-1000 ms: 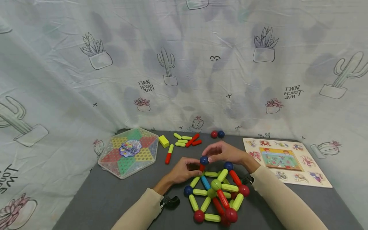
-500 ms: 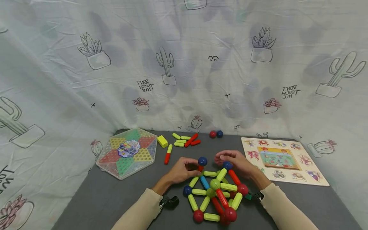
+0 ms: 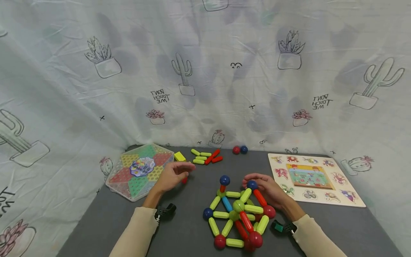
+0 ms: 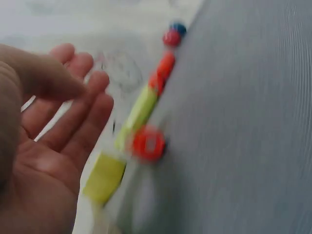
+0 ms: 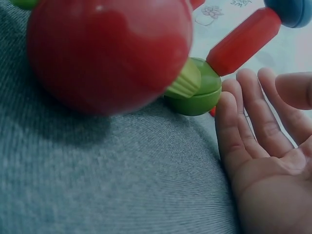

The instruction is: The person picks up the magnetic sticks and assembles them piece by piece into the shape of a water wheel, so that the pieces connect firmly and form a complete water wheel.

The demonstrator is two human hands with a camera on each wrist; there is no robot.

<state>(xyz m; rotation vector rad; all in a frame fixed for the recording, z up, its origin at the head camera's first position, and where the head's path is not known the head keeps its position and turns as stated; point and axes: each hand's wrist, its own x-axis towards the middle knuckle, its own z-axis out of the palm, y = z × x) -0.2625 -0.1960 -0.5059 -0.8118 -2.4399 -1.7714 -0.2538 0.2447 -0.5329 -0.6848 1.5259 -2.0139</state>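
Observation:
A frame of magnetic rods and balls stands on the dark table, with a red ball (image 3: 219, 241) at its front left and a green ball (image 3: 238, 206) higher up. At its far left corner a short red rod (image 3: 222, 188) rises upright, topped by a blue ball (image 3: 224, 180). My left hand (image 3: 171, 175) is away from the frame, holding nothing, over a red-and-yellow rod pair it mostly covers; in the left wrist view a red rod end (image 4: 148, 144) appears beside it. Behind the frame's right side, my right hand (image 3: 271, 191) holds nothing, partly hidden by another blue ball (image 3: 252, 185).
Loose yellow-green rods (image 3: 199, 161) and red rods (image 3: 217, 159) lie at the back, near a yellow block (image 3: 179, 156). A red ball (image 3: 236, 150) and a blue ball (image 3: 244, 149) sit further right. A hexagonal game board (image 3: 128, 185) lies left, a picture puzzle (image 3: 340, 200) right.
My right hand has let go of the blue ball on the upright red rod and moved right. My left hand has left that rod and gone left toward the loose pair.

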